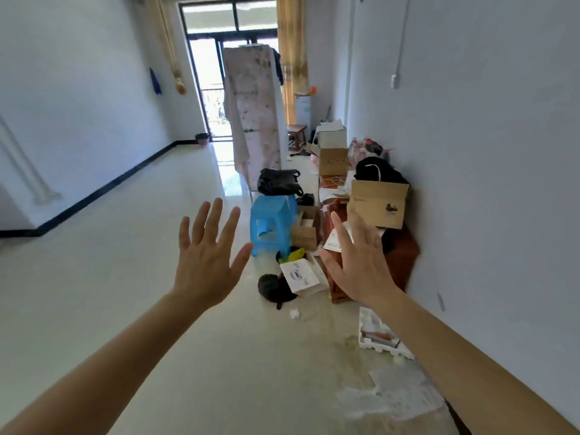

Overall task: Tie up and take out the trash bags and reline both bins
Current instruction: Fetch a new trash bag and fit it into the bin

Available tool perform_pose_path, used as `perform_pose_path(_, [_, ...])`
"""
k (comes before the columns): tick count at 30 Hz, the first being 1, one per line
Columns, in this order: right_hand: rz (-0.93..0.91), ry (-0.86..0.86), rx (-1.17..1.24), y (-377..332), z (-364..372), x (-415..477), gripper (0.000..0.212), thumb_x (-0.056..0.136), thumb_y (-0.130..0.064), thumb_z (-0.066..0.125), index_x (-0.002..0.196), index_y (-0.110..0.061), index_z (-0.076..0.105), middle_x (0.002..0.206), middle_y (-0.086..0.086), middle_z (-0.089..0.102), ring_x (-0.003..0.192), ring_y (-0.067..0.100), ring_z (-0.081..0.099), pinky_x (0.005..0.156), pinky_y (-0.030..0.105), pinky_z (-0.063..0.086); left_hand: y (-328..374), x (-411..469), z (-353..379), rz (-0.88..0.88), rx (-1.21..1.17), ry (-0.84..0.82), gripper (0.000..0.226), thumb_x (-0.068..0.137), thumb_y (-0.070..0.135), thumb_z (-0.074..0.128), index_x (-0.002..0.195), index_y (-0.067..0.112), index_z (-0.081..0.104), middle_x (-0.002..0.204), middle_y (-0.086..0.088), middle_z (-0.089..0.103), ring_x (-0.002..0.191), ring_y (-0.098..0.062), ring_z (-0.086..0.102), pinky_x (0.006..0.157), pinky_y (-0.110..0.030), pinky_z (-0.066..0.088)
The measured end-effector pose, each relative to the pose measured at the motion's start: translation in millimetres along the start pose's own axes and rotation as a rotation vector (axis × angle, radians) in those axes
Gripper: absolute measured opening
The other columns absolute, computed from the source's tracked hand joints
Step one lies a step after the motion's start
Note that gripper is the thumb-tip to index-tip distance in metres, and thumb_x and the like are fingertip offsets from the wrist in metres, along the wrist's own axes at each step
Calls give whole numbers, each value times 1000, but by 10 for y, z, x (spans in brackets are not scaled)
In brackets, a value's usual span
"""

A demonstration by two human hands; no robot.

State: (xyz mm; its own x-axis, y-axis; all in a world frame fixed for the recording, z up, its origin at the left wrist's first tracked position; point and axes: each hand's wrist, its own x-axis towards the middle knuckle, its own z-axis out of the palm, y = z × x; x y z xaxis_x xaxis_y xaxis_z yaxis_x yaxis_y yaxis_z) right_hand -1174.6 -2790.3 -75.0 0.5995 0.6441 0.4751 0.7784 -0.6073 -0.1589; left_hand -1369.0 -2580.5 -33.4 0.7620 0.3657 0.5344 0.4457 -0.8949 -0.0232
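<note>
My left hand (208, 255) and my right hand (357, 262) are raised in front of me, fingers spread, holding nothing. Beyond them, a black trash bag (277, 181) sits on a blue plastic stool (271, 221). A second black bag (273, 287) lies on the floor below my right hand, beside a white box (303, 276). A small dark bin (202, 138) stands far off at the left wall, near the balcony door. Another dark bin with yellow contents (290, 254) shows behind the white box.
Cardboard boxes (378, 202) and a red-brown cabinet (405, 255) crowd the right wall. A white foam tray (381, 339) and paper scraps lie on the floor at right. A drying rack draped in cloth (254, 111) stands mid-room. The tiled floor on the left stretches open.
</note>
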Motion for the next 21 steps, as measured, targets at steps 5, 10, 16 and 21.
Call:
perform_pose_path(5, [-149, -100, 165, -776, 762, 1017, 75, 99, -56, 38, 159, -25, 3, 165, 7, -14, 149, 26, -4, 122, 49, 4, -850, 37, 229, -212, 95, 5, 71, 97, 60, 19, 156, 21, 19, 163, -12, 11, 151, -30, 3, 119, -56, 9])
perform_pose_path(10, [-363, -173, 177, -1541, 1599, 1702, 75, 100, -55, 39, 159, -22, 6, 166, 9, -9, 152, 29, 5, 123, 48, 5, -1696, 113, 580, -323, 145, -12, 72, 96, 59, 23, 154, 17, 25, 162, -15, 17, 150, -32, 9, 117, -58, 11])
perform_pose_path(16, [-532, -200, 42, -2090, 2477, 2783, 74, 100, -57, 32, 158, -21, 3, 165, 11, -12, 153, 29, 7, 123, 52, 8, -2827, 804, 1280, -382, 131, -17, 72, 95, 59, 24, 153, 17, 26, 161, -16, 17, 149, -34, 11, 115, -60, 14])
perform_pose_path(21, [-398, -160, 74, -2289, 2758, 3972, 74, 101, -58, 30, 159, -24, 0, 165, 7, -14, 153, 25, -1, 123, 45, -2, -3626, 1855, 1677, -331, 93, -14, 72, 97, 61, 19, 155, 20, 20, 163, -13, 12, 151, -31, 6, 117, -58, 13])
